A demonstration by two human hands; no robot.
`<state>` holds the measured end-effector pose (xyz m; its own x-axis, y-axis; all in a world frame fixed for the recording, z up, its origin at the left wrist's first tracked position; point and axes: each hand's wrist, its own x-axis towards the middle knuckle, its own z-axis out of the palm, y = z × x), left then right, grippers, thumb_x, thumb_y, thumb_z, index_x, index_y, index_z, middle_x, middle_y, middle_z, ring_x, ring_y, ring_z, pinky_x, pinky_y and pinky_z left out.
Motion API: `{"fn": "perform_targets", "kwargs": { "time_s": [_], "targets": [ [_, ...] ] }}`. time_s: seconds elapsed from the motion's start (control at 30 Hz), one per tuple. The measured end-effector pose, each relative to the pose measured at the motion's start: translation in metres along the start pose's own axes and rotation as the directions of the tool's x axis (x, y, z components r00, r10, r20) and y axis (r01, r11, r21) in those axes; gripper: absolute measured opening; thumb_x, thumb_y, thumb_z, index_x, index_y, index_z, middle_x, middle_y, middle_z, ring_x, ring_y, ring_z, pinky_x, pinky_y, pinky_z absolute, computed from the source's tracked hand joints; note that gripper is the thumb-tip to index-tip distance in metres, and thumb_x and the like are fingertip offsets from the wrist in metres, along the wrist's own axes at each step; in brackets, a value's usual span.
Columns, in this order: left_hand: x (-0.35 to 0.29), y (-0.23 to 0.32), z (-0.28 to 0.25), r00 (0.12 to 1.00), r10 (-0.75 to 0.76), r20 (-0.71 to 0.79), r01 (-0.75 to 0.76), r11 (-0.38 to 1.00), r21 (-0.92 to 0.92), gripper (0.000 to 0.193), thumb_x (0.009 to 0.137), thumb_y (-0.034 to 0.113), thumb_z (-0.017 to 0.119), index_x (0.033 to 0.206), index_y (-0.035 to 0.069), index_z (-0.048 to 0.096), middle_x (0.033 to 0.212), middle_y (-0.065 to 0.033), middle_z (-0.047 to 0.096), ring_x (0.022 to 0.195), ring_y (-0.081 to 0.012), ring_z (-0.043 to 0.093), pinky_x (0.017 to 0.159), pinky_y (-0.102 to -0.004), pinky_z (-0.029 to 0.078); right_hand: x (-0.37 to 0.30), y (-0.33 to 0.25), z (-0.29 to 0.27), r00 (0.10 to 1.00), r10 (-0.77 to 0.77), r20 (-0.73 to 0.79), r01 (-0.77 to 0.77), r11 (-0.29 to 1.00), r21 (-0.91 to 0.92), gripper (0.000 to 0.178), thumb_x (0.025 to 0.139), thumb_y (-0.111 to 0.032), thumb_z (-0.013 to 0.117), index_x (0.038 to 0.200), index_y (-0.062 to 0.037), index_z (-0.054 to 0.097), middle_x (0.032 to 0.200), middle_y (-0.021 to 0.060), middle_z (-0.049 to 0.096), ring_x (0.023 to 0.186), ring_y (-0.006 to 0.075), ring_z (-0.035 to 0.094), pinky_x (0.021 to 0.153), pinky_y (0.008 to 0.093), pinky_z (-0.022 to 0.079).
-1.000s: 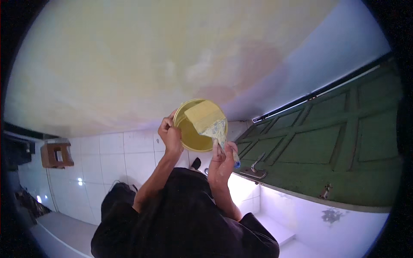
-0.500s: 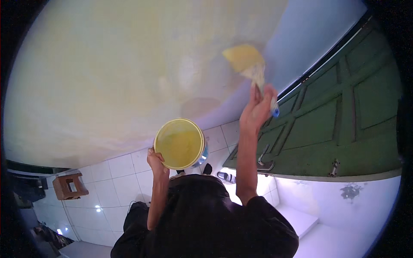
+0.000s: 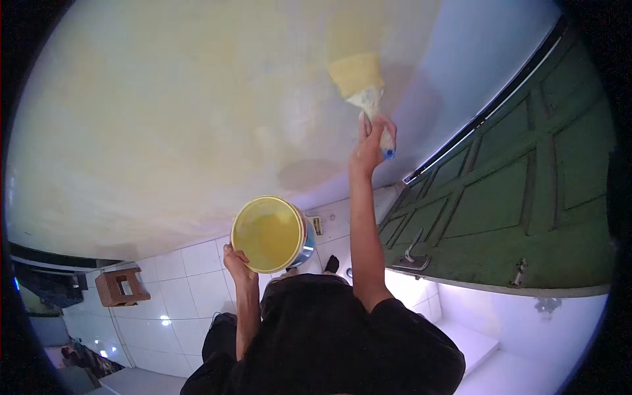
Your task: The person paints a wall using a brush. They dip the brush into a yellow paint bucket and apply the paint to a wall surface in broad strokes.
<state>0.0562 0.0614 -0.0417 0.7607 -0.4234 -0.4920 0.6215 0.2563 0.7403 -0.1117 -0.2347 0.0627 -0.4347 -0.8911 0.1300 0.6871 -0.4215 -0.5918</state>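
Brush (image 3: 359,80), wide and yellow-bristled, appears pressed to the wall (image 3: 164,131), left of the door (image 3: 500,174). My right hand (image 3: 372,146) is closed around its handle; a deeper yellow streak (image 3: 355,29) runs on from the bristles. My left hand (image 3: 237,262), farther left of the door, grips the rim of a bucket (image 3: 307,247) holding yellow paint (image 3: 275,240). I judge the coating well along: pale, uneven yellow covers most of the visible wall, while a strip (image 3: 484,62) beside the door looks bluish white, apparently uncoated. A stool (image 3: 125,297) stands well left of the door.
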Motion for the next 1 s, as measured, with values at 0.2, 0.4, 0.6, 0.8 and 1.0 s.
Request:
{"fn": "perform_targets", "kwargs": {
  "time_s": [0.2,0.4,0.6,0.8,1.0],
  "targets": [
    [0.017,-0.015,-0.02,0.998,0.043,0.042,-0.042,0.999,-0.027,0.034,0.099,0.016,0.025,0.066,0.012,0.035,0.06,-0.0027,0.039,0.051,-0.014,0.039,0.051,-0.0268,0.042,-0.028,0.056,-0.1,0.988,0.014,-0.155,-0.037,0.989,-0.142,0.006,0.087,-0.005,0.061,0.089,-0.0031,0.055,0.101,0.0079,0.053,0.094,0.0233,0.057,0.086,0.0429,0.056],
    [0.024,-0.019,-0.025,1.0,0.01,0.026,-0.008,0.997,-0.075,0.031,0.098,0.018,0.025,0.074,0.008,0.04,0.064,-0.0078,0.047,0.058,-0.0185,0.049,0.058,-0.0295,0.047,-0.04,0.082,-0.153,0.93,0.068,-0.361,-0.193,0.926,-0.324,0.011,0.083,-0.006,0.065,0.084,-0.0011,0.055,0.101,0.0124,0.056,0.093,0.0251,0.059,0.081,0.0452,0.057],
    [0.017,-0.018,-0.027,1.0,0.018,0.001,-0.018,0.998,-0.053,0.033,0.099,0.018,0.023,0.071,0.009,0.039,0.064,-0.0076,0.047,0.06,-0.0182,0.048,0.061,-0.0306,0.047,-0.019,0.001,0.03,0.956,0.066,-0.285,-0.065,0.998,0.014,0.045,0.082,-0.007,0.07,0.113,-0.0023,0.038,0.115,0.0143,0.05,0.103,0.0266,0.056,0.09,0.0498,0.053],
    [0.01,-0.022,-0.033,0.997,0.022,0.073,-0.021,1.0,-0.016,0.035,0.098,0.017,0.025,0.065,0.011,0.037,0.063,-0.0058,0.047,0.055,-0.0148,0.045,0.054,-0.0267,0.043,0.036,-0.139,0.198,0.929,-0.272,0.253,0.216,0.95,0.227,0.037,0.088,-0.019,0.064,0.116,-0.002,0.046,0.119,0.0126,0.051,0.111,0.0243,0.052,0.096,0.0435,0.048],
    [0.014,-0.021,-0.025,0.997,0.062,-0.055,-0.067,0.993,-0.098,0.028,0.094,0.017,0.03,0.07,0.008,0.042,0.06,-0.0056,0.046,0.052,-0.0144,0.045,0.05,-0.0286,0.043,0.042,-0.149,0.226,0.942,-0.285,0.179,0.259,0.953,0.156,0.042,0.091,-0.02,0.061,0.124,0.0033,0.049,0.123,0.0181,0.052,0.111,0.0289,0.054,0.097,0.0399,0.047]
  ]
}}
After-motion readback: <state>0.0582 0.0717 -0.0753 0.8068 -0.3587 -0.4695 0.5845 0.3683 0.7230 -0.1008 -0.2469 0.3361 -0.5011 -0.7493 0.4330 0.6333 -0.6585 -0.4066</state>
